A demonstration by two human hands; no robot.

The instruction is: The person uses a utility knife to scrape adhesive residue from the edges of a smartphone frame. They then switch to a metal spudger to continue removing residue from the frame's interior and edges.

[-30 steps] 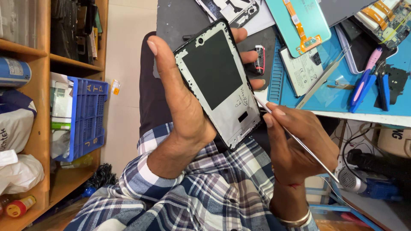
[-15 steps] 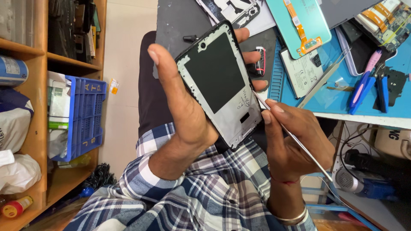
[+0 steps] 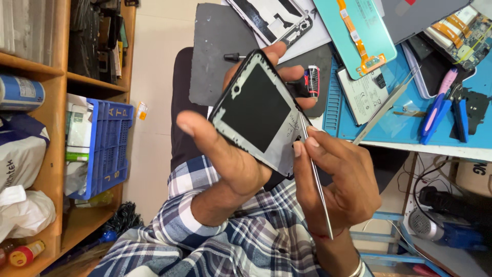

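Shelf: a wooden shelf (image 3: 61,77) fills the far left, with white bags low down and a blue can higher up.
Crate: a blue plastic crate (image 3: 107,149) stands on the shelf, holding white packets.
Sleeves: blue-and-white checked sleeves (image 3: 205,241) cover both forearms at the bottom of the view.
Left hand: the left hand (image 3: 230,164) grips the phone frame from beneath, thumb pointing left along its lower edge and fingertips curling over its upper right edge.
Phone frame: the phone frame (image 3: 261,115), dark in the middle with a pale grey border, is held tilted in the air, in front of the desk's near edge.
Right hand: the right hand (image 3: 338,179) is closed around a thin metal tool (image 3: 315,177), thumb and forefinger pinching it close to the tip; the tip touches the frame's lower right edge.
Desk: the blue desk (image 3: 410,131) at upper right carries a teal phone back (image 3: 359,31), long tweezers (image 3: 384,105) and blue-handled pliers (image 3: 458,110).
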